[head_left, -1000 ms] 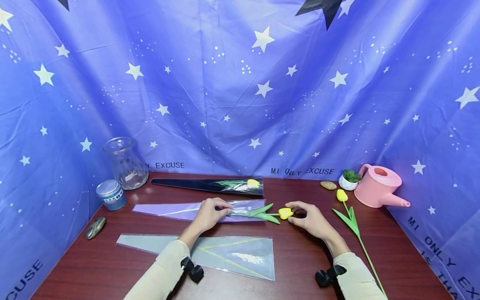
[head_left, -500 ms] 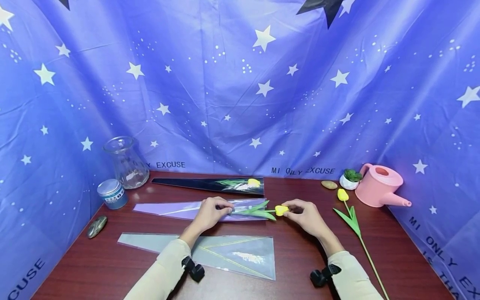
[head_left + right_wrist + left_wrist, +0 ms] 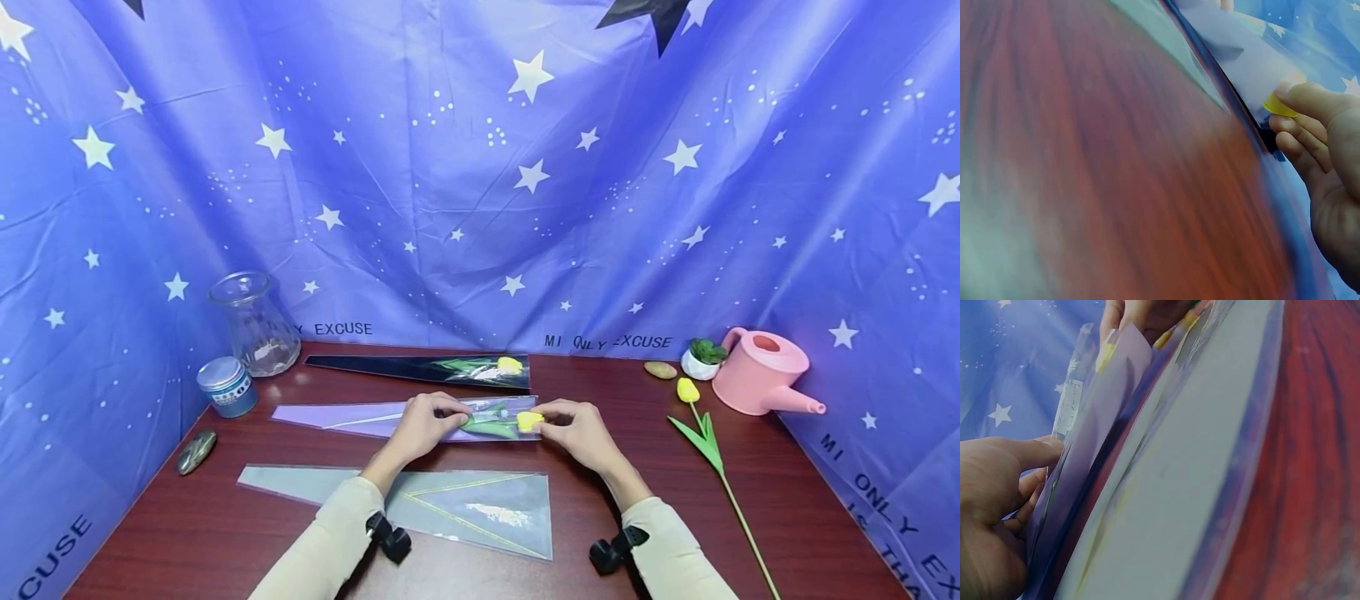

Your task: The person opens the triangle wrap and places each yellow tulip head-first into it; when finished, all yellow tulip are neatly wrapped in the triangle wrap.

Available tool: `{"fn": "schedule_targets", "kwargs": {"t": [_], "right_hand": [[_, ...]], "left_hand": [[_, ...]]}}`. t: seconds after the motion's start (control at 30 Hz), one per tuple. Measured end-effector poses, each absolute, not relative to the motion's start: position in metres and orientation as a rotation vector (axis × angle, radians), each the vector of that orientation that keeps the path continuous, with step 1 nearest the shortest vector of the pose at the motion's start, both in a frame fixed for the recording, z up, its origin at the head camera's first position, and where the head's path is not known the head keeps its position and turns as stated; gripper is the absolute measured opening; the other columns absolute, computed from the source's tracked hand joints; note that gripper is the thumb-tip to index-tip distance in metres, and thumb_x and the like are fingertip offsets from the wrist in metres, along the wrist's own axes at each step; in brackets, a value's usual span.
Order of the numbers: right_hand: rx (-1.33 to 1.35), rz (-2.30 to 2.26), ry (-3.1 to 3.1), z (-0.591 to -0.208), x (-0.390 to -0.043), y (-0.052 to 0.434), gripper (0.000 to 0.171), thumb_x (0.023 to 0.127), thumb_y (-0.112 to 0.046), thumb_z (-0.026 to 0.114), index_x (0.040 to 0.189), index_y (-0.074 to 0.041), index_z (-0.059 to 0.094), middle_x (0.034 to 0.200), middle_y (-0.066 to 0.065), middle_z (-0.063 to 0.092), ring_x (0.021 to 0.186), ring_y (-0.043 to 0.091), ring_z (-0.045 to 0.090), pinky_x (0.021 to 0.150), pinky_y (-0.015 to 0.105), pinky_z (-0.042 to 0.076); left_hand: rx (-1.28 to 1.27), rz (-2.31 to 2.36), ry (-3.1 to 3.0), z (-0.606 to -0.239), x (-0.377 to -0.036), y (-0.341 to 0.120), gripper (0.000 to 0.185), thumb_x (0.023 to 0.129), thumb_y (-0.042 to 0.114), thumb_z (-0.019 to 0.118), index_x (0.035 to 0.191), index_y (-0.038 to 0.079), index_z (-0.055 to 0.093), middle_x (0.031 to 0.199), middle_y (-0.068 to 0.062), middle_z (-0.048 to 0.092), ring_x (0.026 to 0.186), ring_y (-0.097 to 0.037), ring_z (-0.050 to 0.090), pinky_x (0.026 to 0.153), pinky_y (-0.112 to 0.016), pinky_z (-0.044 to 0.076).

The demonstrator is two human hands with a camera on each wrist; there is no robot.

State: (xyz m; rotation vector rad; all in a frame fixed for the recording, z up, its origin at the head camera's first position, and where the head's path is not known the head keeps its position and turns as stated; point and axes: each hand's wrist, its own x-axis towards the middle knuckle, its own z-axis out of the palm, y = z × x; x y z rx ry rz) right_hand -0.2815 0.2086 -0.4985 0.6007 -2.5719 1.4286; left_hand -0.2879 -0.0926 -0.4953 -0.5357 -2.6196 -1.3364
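A purple flower sleeve with a clear front lies across the middle of the table. My left hand pinches its film between thumb and fingers; the left wrist view shows the clear layer lifted off the purple backing. Inside the sleeve are the green leaves of an artificial tulip, its yellow head at the wide right end. My right hand holds that head between thumb and fingertips, seen too in the right wrist view, where the yellow petals show under the thumb. The lower stem is hidden by my left hand.
Behind lies a black sleeve with a yellow tulip inside; in front, a grey sleeve. Another tulip lies at right, near a pink watering can, potted plant and stone. A glass vase and blue jar stand left.
My right hand has closed on the tulip head and moved left with it, so the leaves have slid into the purple sleeve. My left hand has stayed at the same spot on the sleeve.
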Motion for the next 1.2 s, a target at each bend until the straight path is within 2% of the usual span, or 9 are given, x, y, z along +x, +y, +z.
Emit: {"fn": "schedule_targets", "kwargs": {"t": [0.23,0.43,0.53,0.7,0.8,1.0,1.2], "right_hand": [[0.654,1.463,-2.571,-0.502,-0.287,0.2,0.025,0.086,-0.018,0.085,0.111,-0.019,0.082,0.109,0.003,0.08,0.103,0.018,0.074,0.084,0.023,0.057],[0.695,1.48,-2.585,-0.503,-0.296,0.196,0.023,0.086,-0.021,0.085,0.109,-0.018,0.083,0.108,0.003,0.08,0.108,0.021,0.074,0.088,0.023,0.057],[0.683,1.498,-2.593,-0.504,-0.3,0.192,0.023,0.084,-0.025,0.087,0.106,-0.02,0.084,0.108,0.002,0.081,0.11,0.018,0.073,0.089,0.022,0.056],[0.646,1.507,-2.636,-0.504,-0.304,0.186,0.024,0.082,-0.026,0.088,0.105,-0.019,0.084,0.105,0.004,0.081,0.094,0.01,0.073,0.079,0.022,0.057],[0.644,1.472,-2.667,-0.502,-0.302,0.186,0.023,0.086,-0.023,0.085,0.108,-0.018,0.082,0.105,0.004,0.081,0.09,0.009,0.072,0.076,0.024,0.058],[0.576,1.181,-2.695,-0.489,-0.286,0.201,0.014,0.092,-0.017,0.078,0.106,-0.017,0.082,0.102,-0.004,0.08,0.099,0.012,0.073,0.087,0.029,0.058],[0.495,1.368,-2.659,-0.476,-0.247,0.218,0.014,0.093,-0.015,0.077,0.106,-0.009,0.081,0.093,-0.001,0.08,0.088,0.006,0.073,0.082,0.021,0.056]], "left_hand": [[-0.528,-1.339,-2.622,-0.496,-0.288,-0.094,0.011,0.089,0.018,0.081,0.097,0.025,0.085,0.1,0.008,0.079,0.103,-0.015,0.073,0.093,-0.033,0.055],[-0.533,-1.356,-2.622,-0.495,-0.289,-0.095,0.011,0.09,0.017,0.081,0.098,0.023,0.085,0.101,0.005,0.079,0.101,-0.017,0.072,0.088,-0.03,0.056],[-0.534,-1.349,-2.631,-0.495,-0.29,-0.095,0.011,0.09,0.018,0.081,0.099,0.023,0.085,0.101,0.005,0.079,0.101,-0.016,0.072,0.086,-0.028,0.055],[-0.558,-1.294,-2.624,-0.496,-0.292,-0.097,0.01,0.09,0.019,0.081,0.099,0.022,0.085,0.101,0.005,0.079,0.099,-0.016,0.073,0.085,-0.027,0.055],[-0.569,-1.25,-2.608,-0.497,-0.294,-0.098,0.009,0.09,0.018,0.081,0.098,0.022,0.085,0.1,0.005,0.079,0.097,-0.015,0.073,0.085,-0.029,0.055],[-0.54,-1.184,-2.629,-0.497,-0.297,-0.099,0.01,0.091,0.018,0.08,0.098,0.022,0.085,0.103,0.006,0.078,0.09,-0.013,0.067,0.08,-0.03,0.051],[-0.524,-1.219,-2.619,-0.487,-0.291,-0.097,0.013,0.089,0.014,0.082,0.101,0.017,0.084,0.107,0.004,0.078,0.101,-0.019,0.07,0.087,-0.038,0.054]]}}
